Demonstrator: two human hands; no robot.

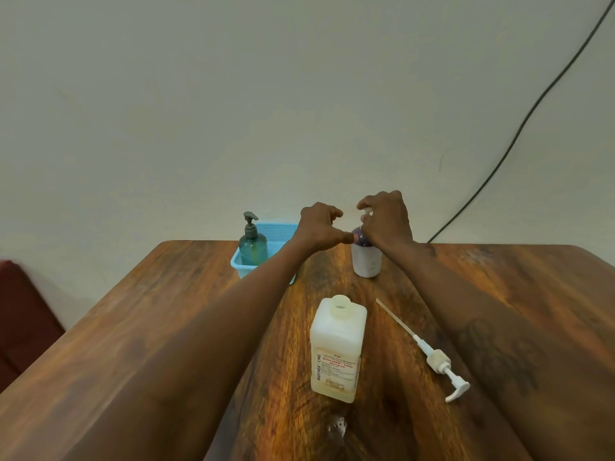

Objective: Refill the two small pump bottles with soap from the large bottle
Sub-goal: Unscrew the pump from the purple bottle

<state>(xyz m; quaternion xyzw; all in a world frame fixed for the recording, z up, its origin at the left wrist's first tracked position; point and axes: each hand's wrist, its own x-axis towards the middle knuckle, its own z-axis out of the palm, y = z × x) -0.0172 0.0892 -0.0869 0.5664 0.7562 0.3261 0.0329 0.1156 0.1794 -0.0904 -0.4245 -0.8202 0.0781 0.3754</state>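
Glossy wood-grain table (139,327), translucent plastic large bottle (336,354), perforated blue plastic basket (278,234), matt wall (233,94)

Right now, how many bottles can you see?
3. The large bottle stands nearest; the white bottle behind it; the green bottle in the blue basket, far left. The basket may hide more.

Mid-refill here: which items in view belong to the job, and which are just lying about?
Job:
large bottle
its removed pump
white pump bottle, gripped by right hand, left hand at its collar
green pump bottle

Lying about:
blue basket
black cable
red seat
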